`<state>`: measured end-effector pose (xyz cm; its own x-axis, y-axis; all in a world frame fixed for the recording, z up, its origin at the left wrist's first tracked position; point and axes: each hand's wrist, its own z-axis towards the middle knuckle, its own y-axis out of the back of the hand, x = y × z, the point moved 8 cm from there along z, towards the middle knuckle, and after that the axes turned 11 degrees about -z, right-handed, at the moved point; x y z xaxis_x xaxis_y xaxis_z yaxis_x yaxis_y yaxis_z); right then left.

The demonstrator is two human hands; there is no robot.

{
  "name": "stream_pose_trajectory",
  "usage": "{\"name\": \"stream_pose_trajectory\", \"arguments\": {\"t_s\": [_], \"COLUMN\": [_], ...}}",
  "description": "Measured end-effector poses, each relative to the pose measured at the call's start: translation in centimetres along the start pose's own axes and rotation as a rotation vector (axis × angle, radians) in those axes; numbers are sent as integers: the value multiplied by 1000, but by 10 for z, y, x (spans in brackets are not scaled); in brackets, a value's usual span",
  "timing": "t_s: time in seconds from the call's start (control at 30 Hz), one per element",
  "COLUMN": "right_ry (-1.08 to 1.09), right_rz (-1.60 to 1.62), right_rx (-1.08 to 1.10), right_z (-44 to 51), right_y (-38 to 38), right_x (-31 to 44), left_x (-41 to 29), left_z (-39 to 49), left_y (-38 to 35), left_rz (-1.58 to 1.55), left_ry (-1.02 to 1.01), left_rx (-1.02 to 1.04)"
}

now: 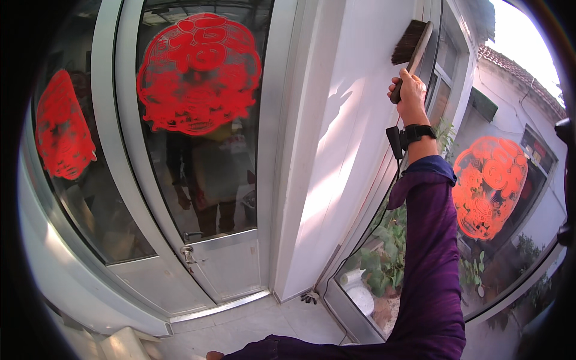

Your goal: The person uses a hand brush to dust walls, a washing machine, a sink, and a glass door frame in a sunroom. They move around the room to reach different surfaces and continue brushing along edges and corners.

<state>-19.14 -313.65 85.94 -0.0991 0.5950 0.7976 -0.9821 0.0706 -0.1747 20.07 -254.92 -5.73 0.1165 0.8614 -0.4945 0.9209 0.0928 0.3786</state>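
My right hand is raised high at the upper right, fingers wrapped around the wooden handle of a dark-bristled brush. The bristles point left, close to the white wall panel beside a window frame; contact cannot be judged. Around that wrist is a black strap with a small black device. Only a sliver of skin at the bottom edge, apparently my left hand, shows; what it does is hidden.
A glazed metal door with a lever handle and red paper decorations stands to the left. On the right, a large window bears another decoration. A black cable hangs down to the tiled floor, near a glove.
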Motion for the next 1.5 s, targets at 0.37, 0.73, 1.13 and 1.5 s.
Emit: {"name": "stream_pose_trajectory", "arguments": {"t_s": [0.37,0.73,1.13,1.5], "right_ry": [-142,-1232,-788,-995], "right_rz": [386,444,468,321], "right_rx": [285,-113,-70,-6], "right_z": [-149,-524,-452,-544], "right_y": [-34,40,22,-33], "right_x": [-177,-526,-408,-446], "left_x": [-11,0,5,2], "left_z": [10,-31,-37,-15], "left_y": [-30,-8,21,51], "left_rz": [878,889,-261,-242], "left_ry": [-438,-471,-108,-230], "left_rx": [21,33,121,188]}}
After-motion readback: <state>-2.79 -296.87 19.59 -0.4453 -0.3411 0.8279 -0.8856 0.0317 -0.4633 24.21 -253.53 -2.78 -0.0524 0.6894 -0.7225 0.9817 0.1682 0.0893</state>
